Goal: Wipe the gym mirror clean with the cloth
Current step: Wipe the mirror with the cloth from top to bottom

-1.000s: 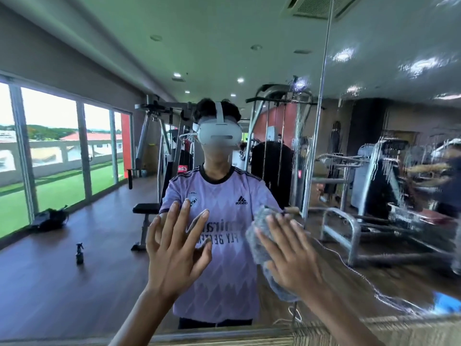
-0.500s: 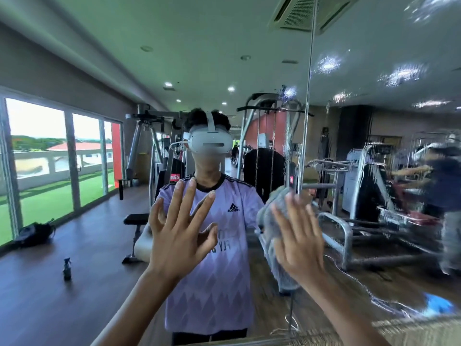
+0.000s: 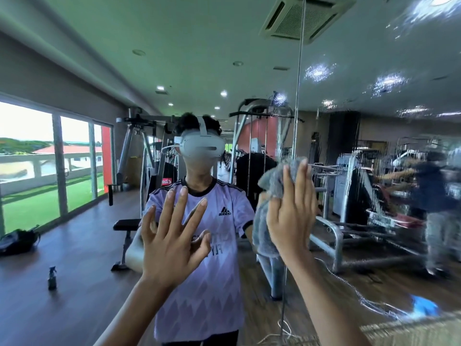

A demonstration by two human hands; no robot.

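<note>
The gym mirror [image 3: 374,58] fills the whole view, with wet streaks and droplets over its right panel. A grey cloth [image 3: 272,186] lies flat against the glass beside the vertical seam. My right hand [image 3: 291,216] presses the cloth onto the glass with straight fingers. To its left, my left hand [image 3: 172,233] is raised with fingers spread, palm toward the glass; I cannot tell whether it touches. Part of the cloth is hidden behind my right hand.
The vertical seam [image 3: 298,96] between two mirror panels runs just right of the cloth. In the reflection I see a person in a headset and a pale jersey [image 3: 212,283], weight machines, a small spray bottle [image 3: 52,274] on the wooden floor, and large windows at left.
My right hand has slid the cloth upward along the glass, from below chest height of the reflection to about shoulder height. My left hand has risen slightly with it.
</note>
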